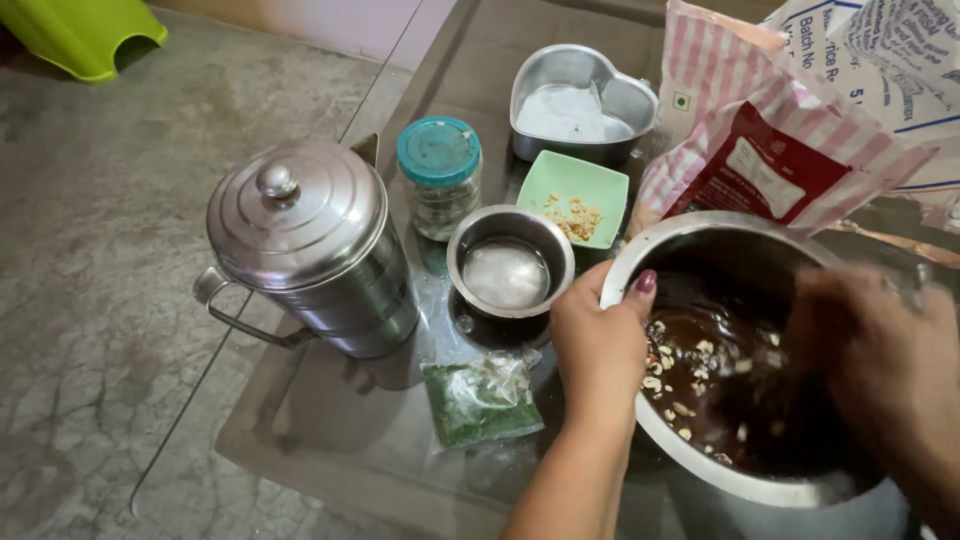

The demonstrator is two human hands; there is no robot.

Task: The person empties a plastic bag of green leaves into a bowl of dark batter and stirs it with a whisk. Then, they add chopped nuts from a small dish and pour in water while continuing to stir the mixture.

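A large steel mixing bowl (690, 238) at the lower right holds dark brown batter (745, 385) with pale chopped nut pieces on top. My left hand (600, 345) grips the bowl's near-left rim, thumb over the edge. My right hand (880, 365) is inside the bowl over the batter, blurred by motion; whether it holds a tool I cannot tell.
On the glass table (330, 440) stand a lidded steel jug (305, 250), a teal-lidded glass jar (440, 175), a small steel bowl (510, 262), a green square dish of nuts (575, 198), a heart-shaped tin (582, 100), a green packet (480, 398) and striped pink bags (760, 140).
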